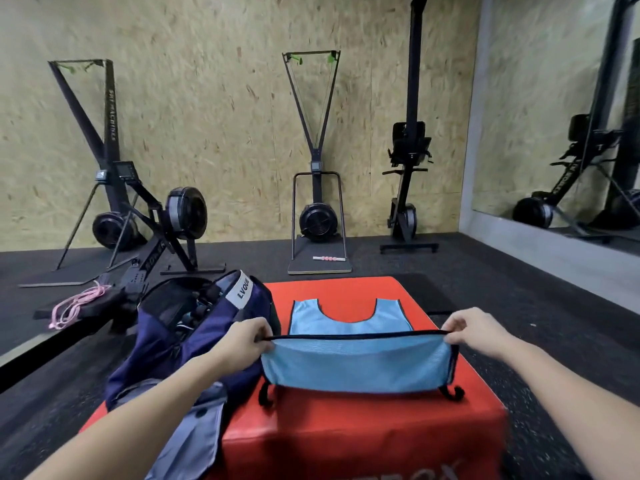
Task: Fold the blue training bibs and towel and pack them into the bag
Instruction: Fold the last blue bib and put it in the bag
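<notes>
Bib point(356, 363) stretched left-right, neck point(348, 311) pointing away

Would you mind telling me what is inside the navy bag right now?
The navy bag is open beside the red box. Through its mouth only dark, indistinct items show near a black mesh lining. Its folds hide the rest, so no bib or towel is discernible.

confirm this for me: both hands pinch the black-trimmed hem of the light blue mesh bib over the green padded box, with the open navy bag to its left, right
Not quite: the padded box is red, not green, as the head view shows. The left hand and right hand do pinch the light blue mesh bib, with the open navy bag to its left.
</notes>
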The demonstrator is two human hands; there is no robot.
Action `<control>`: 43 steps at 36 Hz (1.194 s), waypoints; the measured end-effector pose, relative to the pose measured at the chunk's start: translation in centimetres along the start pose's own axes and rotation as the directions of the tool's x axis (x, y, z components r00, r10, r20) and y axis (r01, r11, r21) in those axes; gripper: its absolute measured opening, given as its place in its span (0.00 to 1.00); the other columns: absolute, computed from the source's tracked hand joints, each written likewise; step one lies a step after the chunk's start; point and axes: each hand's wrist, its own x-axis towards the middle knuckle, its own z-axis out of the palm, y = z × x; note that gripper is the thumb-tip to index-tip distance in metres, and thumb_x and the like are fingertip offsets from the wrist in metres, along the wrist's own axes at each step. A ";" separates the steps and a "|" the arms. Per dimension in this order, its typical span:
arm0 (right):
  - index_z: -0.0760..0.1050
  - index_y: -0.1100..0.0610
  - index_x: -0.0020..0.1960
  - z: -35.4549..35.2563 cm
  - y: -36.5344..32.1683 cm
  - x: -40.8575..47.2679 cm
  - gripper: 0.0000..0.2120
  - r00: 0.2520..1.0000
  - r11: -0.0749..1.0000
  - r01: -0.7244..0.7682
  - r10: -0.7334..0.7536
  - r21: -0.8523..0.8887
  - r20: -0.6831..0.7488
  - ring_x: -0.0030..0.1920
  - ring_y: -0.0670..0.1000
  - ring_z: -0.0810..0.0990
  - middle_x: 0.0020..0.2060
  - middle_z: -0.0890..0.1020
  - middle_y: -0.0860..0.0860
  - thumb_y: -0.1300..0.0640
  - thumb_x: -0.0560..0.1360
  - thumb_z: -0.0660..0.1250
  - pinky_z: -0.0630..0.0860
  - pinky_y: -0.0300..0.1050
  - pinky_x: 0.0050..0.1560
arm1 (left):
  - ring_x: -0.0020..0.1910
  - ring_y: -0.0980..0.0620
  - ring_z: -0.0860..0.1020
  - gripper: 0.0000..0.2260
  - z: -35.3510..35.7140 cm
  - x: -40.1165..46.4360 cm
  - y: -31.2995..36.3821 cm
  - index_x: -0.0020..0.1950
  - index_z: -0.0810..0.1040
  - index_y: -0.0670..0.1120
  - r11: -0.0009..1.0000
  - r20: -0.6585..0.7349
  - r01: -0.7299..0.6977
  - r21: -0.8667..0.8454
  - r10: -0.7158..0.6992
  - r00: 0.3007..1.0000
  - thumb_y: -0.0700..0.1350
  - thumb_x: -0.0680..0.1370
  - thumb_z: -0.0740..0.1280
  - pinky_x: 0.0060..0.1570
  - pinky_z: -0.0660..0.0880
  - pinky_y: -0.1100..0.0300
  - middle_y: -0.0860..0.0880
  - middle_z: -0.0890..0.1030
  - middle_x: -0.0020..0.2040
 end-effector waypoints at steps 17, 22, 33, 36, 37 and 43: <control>0.83 0.54 0.49 6.6 5.4 6.7 0.08 0.983 0.986 -0.097 0.117 0.135 -0.143 0.47 0.50 0.80 0.40 0.82 0.49 0.65 0.73 0.72 0.67 0.39 0.48 | 0.43 0.56 0.77 0.09 9.8 6.7 -1.7 0.50 0.78 0.51 0.950 -0.138 0.152 -0.274 -0.195 0.971 0.37 0.77 0.67 0.41 0.67 0.71 0.56 0.80 0.42; 0.82 0.56 0.52 10.0 7.8 9.3 0.07 0.971 0.970 -0.126 0.163 0.207 -0.173 0.48 0.50 0.79 0.43 0.82 0.50 0.63 0.74 0.72 0.69 0.42 0.51 | 0.44 0.57 0.76 0.09 13.8 9.4 -2.5 0.53 0.78 0.47 0.920 -0.168 0.213 -0.329 -0.278 0.946 0.35 0.78 0.65 0.41 0.67 0.71 0.54 0.79 0.44; 0.83 0.54 0.48 13.0 10.7 11.4 0.05 0.981 0.978 -0.189 0.192 0.087 -0.030 0.48 0.48 0.80 0.43 0.83 0.49 0.55 0.73 0.75 0.71 0.42 0.50 | 0.47 0.50 0.77 0.11 18.5 11.6 -6.2 0.59 0.79 0.43 0.918 -0.014 0.327 -0.226 -0.339 0.941 0.39 0.77 0.69 0.50 0.68 0.61 0.48 0.81 0.47; 0.84 0.53 0.47 12.9 10.8 11.3 0.04 0.983 0.983 -0.180 0.181 0.038 -0.019 0.46 0.46 0.79 0.43 0.83 0.48 0.54 0.74 0.74 0.70 0.40 0.49 | 0.49 0.49 0.78 0.10 18.5 11.5 -6.2 0.58 0.80 0.44 0.920 -0.013 0.326 -0.218 -0.336 0.942 0.39 0.77 0.69 0.51 0.70 0.61 0.46 0.82 0.51; 0.84 0.54 0.48 12.8 10.8 11.2 0.04 0.984 0.984 -0.177 0.177 0.026 -0.015 0.45 0.45 0.78 0.43 0.83 0.48 0.54 0.75 0.74 0.69 0.40 0.49 | 0.49 0.50 0.78 0.10 18.4 11.4 -6.2 0.58 0.80 0.45 0.923 -0.016 0.322 -0.212 -0.332 0.943 0.39 0.77 0.68 0.51 0.70 0.60 0.46 0.83 0.52; 0.83 0.50 0.45 9.8 9.1 11.6 0.02 0.990 0.990 -0.130 0.133 0.050 -0.055 0.41 0.41 0.77 0.39 0.83 0.45 0.56 0.74 0.75 0.67 0.40 0.47 | 0.43 0.59 0.77 0.08 16.6 12.1 -5.2 0.53 0.82 0.50 0.941 -0.087 0.262 -0.214 -0.285 0.955 0.40 0.77 0.67 0.42 0.67 0.75 0.53 0.83 0.48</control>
